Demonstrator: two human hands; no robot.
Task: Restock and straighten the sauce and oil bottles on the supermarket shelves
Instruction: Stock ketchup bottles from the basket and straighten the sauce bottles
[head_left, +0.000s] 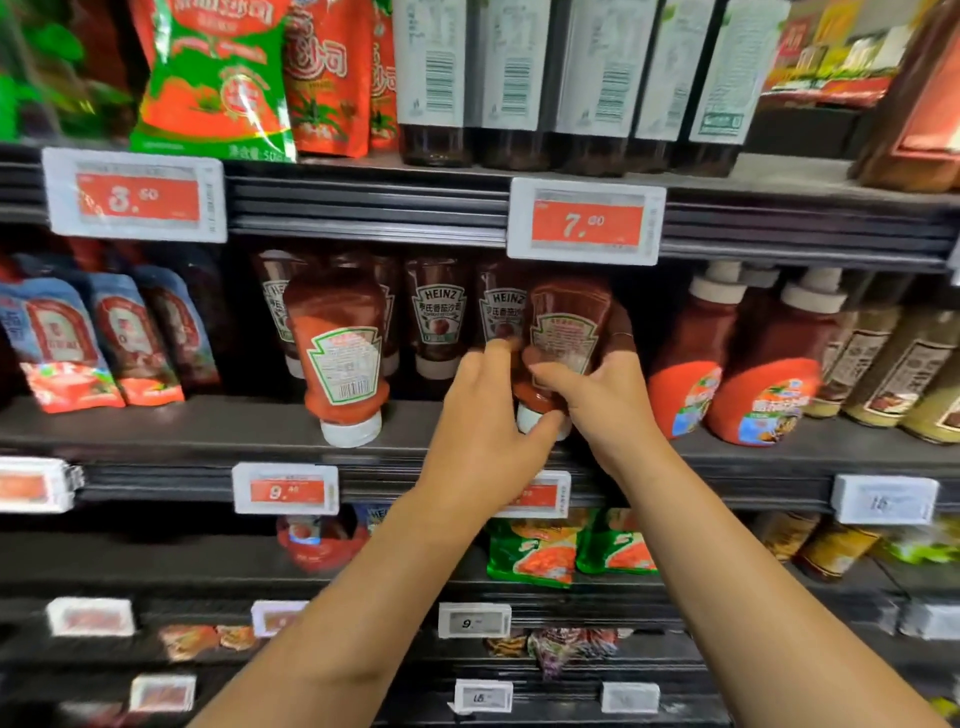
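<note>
Both hands grip one upside-down ketchup bottle (569, 322) at the front of the middle shelf (208, 431). It rests on its white cap with its back label facing me. My left hand (485, 415) wraps the lower part and cap from the left. From the right, my right hand (597, 400) holds the body. A second ketchup bottle (340, 353) stands alone to the left, back label outward, at the shelf's front edge. Behind them a row of Heinz ketchup bottles (439, 312) faces forward.
Red squeeze bottles with white caps (769, 384) stand right of my hands, brown-labelled bottles (904, 369) beyond them. Blue and red sauce pouches (98, 343) fill the left. Dark bottles (519, 78) and pouches sit on the shelf above. Price tags (586, 222) line the shelf edges.
</note>
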